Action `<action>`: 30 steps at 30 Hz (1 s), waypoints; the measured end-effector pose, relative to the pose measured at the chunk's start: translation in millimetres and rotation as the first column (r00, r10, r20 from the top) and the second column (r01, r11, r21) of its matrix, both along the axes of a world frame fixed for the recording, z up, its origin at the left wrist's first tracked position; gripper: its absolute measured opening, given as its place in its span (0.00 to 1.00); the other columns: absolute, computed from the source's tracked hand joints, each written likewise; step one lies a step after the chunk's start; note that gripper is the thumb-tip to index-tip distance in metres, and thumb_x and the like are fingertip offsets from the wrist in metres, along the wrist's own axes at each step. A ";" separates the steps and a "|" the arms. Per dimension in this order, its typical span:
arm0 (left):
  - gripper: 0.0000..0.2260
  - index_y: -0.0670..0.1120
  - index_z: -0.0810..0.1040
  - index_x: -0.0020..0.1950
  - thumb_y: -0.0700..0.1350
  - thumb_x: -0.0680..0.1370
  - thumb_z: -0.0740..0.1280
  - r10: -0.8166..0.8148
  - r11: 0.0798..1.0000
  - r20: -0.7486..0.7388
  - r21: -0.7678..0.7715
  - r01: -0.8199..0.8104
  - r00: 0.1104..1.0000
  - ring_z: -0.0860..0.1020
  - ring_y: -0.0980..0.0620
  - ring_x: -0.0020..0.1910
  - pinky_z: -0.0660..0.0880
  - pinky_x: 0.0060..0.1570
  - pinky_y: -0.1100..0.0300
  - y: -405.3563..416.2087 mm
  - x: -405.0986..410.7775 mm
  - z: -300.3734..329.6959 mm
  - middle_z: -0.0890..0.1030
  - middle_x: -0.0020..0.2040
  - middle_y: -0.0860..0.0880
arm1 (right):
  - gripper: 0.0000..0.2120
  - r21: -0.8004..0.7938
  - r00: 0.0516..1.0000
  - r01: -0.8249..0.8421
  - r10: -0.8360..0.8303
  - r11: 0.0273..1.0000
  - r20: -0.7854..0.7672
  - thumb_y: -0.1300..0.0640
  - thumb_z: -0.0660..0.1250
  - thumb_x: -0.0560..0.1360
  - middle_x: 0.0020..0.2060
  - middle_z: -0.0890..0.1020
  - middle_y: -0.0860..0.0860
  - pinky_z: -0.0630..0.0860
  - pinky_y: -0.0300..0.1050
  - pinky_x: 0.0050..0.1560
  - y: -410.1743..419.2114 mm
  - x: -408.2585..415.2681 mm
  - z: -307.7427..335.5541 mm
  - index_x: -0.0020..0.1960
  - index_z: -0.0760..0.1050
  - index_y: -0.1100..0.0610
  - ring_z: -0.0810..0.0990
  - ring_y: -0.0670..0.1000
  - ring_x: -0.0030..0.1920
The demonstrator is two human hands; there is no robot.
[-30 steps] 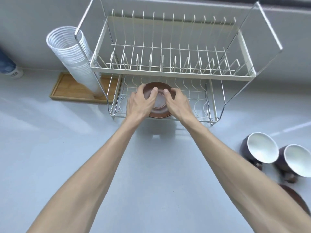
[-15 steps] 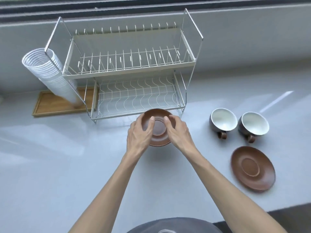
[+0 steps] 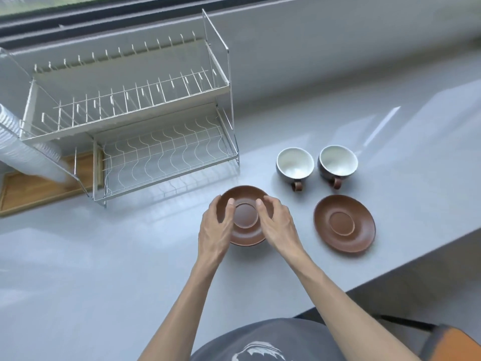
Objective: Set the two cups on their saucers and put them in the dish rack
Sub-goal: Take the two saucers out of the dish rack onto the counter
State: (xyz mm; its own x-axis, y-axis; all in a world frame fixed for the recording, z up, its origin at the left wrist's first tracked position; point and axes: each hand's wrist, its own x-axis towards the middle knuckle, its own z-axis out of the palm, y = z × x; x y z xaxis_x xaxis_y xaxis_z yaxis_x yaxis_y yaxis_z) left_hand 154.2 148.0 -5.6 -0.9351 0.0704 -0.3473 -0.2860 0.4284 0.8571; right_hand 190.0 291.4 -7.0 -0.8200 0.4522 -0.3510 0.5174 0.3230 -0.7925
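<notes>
A brown saucer [image 3: 244, 201] is held between my left hand [image 3: 216, 227] and my right hand [image 3: 277, 224], low over the grey counter, in front of the rack's right end. A second brown saucer [image 3: 344, 223] lies flat on the counter to its right. Behind that one stand two cups, dark outside and white inside: the left cup [image 3: 295, 165] and the right cup [image 3: 337, 163], handles toward me. The two-tier wire dish rack [image 3: 161, 157] stands at the back left with nothing on either tier.
A stack of white disposable cups [image 3: 23, 152] leans on a wooden tray [image 3: 31, 188] left of the rack. The counter's front edge runs diagonally at the right [image 3: 416, 259]. A wall and window sill rise behind the rack.
Both hands have drawn the saucer back out of the rack's lower tier toward me and to the right, down near the counter. My head has pulled back, bringing cups and second saucer into view.
</notes>
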 end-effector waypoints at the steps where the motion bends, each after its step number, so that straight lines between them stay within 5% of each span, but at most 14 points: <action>1: 0.31 0.58 0.65 0.78 0.69 0.78 0.59 -0.009 1.000 0.011 0.000 0.009 1.000 0.68 0.52 0.75 0.65 0.74 0.47 4.4 2.8 -2.0 0.70 0.76 0.54 | 0.26 -0.005 1.000 0.010 -0.010 1.000 0.005 0.39 0.58 0.80 0.70 0.71 0.56 0.62 0.49 0.72 4.9 5.0 -2.0 0.73 0.66 0.51 0.65 0.54 0.73; 30: 0.34 0.58 0.65 0.78 0.72 0.75 0.58 -0.099 0.994 0.106 -0.028 0.102 0.989 0.67 0.52 0.76 0.64 0.75 0.46 73.1 21.4 -16.2 0.69 0.77 0.53 | 0.24 -0.009 0.998 0.018 -0.018 1.000 0.056 0.43 0.57 0.81 0.69 0.74 0.54 0.61 0.45 0.72 71.7 43.4 -12.1 0.72 0.68 0.54 0.67 0.52 0.72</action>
State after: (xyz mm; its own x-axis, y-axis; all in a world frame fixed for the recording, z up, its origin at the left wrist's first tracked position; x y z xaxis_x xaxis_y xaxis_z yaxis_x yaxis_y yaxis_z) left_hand 175.6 221.1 -21.8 -0.8825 0.1489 -0.4461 -0.3271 0.4872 0.8097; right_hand 233.5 363.1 -19.1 -0.7906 0.4631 -0.4006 0.5668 0.3059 -0.7650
